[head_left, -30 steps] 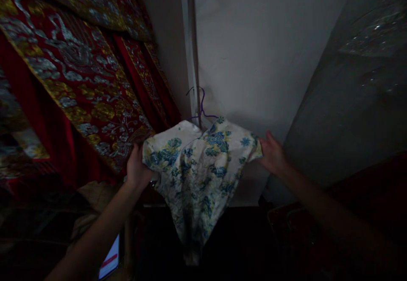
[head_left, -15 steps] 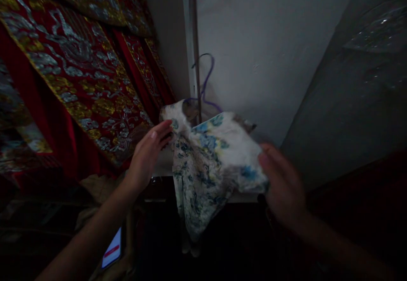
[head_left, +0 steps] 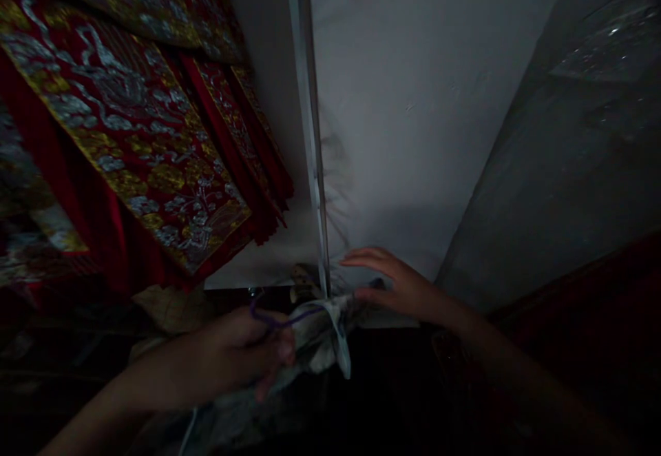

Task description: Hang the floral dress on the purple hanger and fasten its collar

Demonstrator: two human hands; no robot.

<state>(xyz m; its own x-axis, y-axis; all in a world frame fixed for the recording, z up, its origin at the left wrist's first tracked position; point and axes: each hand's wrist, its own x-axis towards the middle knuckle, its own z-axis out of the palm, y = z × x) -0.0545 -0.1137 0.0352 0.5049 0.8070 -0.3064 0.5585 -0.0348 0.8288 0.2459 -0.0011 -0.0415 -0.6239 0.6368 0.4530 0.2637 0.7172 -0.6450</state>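
My left hand (head_left: 242,353) is closed on a purple hanger (head_left: 306,313), near its hook. From the hanger a pale garment with a blue and green floral print (head_left: 323,353) hangs bunched, tilted low across the front of the view and partly behind my left wrist. To the right, my right hand (head_left: 400,287) has its thumb and fingers apart, close to the garment's far end. Whether its thumb touches the cloth I cannot tell. Dim light and motion blur the fabric's lower part.
Red cloth with gold and silver embroidery (head_left: 155,146) hangs at the left. A narrow metal upright (head_left: 311,111) runs down the pale wall (head_left: 403,132). Shiny clear plastic (head_left: 609,49) is at the upper right. The lower area is very dark.
The hanger has come away from the metal upright and dropped toward me, into my left hand. The garment has turned and bunched. My right hand has let go of its right side and opened.
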